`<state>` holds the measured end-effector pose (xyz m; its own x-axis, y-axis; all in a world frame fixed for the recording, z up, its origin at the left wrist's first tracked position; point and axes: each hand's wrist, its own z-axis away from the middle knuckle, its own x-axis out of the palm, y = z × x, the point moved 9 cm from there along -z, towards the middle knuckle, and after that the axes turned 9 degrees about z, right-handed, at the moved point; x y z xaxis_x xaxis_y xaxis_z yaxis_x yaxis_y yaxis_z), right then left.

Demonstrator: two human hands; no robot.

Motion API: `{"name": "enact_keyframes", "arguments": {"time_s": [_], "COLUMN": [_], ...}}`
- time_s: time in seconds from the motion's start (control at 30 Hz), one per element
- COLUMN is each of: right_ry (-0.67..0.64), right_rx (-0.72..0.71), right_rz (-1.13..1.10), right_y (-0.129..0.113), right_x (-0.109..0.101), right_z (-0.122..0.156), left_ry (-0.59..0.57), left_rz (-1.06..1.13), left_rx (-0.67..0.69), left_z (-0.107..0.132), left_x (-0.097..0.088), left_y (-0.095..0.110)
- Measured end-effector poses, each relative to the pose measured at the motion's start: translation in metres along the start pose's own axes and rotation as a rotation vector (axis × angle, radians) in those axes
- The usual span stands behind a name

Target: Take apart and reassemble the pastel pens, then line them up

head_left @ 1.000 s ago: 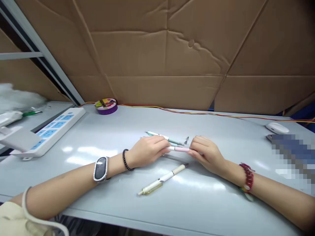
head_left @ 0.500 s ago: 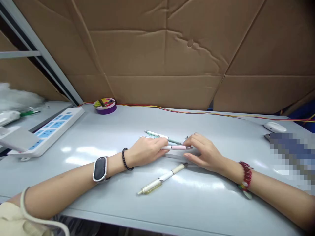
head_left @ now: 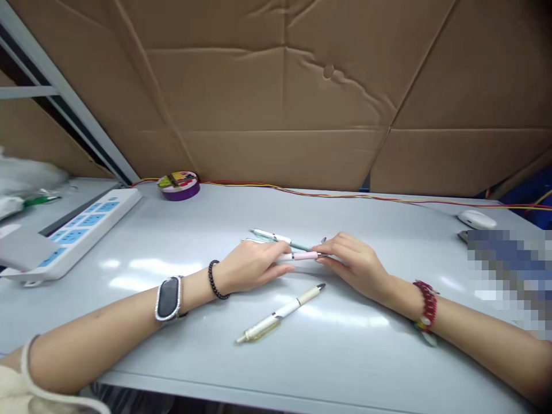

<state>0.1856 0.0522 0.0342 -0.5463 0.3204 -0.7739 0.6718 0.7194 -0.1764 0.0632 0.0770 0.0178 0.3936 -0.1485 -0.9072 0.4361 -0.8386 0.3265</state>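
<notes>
A pink-and-white pen (head_left: 304,256) lies crosswise between my two hands. My left hand (head_left: 248,265) has its fingers curled over the white rear part, the thumb just below it. The fingertips of my right hand (head_left: 356,263) pinch the tip at the other end. Just behind it is a green-and-white pen (head_left: 271,236), slanting toward my right fingertips. Another pen's end shows beside my left knuckles, the rest hidden. Nearer to me, a cream-and-white pen (head_left: 280,313) rests on the table, untouched, its dark tip pointing up and right.
The grey table (head_left: 207,356) backs onto a cardboard wall (head_left: 259,98). To the left are a white power strip (head_left: 86,230) and a round purple tape roll (head_left: 180,187). Thin wires (head_left: 302,193) run along the back edge. A white earbud-like case (head_left: 476,219) sits at right, near a blurred-out object.
My right thumb and fingers have closed on the pink pen's tip. My left thumb has come slightly away from its index finger. The whole view has shifted a little.
</notes>
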Motion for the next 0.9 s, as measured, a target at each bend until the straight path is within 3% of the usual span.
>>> {"name": "enact_keyframes", "arguments": {"time_s": [0.27,0.43,0.63,0.9], "right_ry": [-0.052,0.086,0.153,0.136], "right_rx": [-0.023,-0.059,-0.114,-0.075], "right_rz": [-0.012,-0.027,-0.052,-0.117], "right_y": [-0.006,-0.009,-0.014,-0.012], "right_x": [0.002,-0.009,-0.016,-0.016], "right_z": [0.000,0.000,-0.001,-0.001], "left_ry": [0.038,0.028,-0.004,-0.066], "left_rz": [-0.040,-0.052,-0.029,-0.081], "left_rx": [-0.002,-0.014,-0.029,0.095], "left_z": [-0.001,-0.001,-0.002,-0.001], "left_x": [0.000,-0.001,-0.001,0.005], "left_y": [0.000,-0.001,-0.002,0.011]}}
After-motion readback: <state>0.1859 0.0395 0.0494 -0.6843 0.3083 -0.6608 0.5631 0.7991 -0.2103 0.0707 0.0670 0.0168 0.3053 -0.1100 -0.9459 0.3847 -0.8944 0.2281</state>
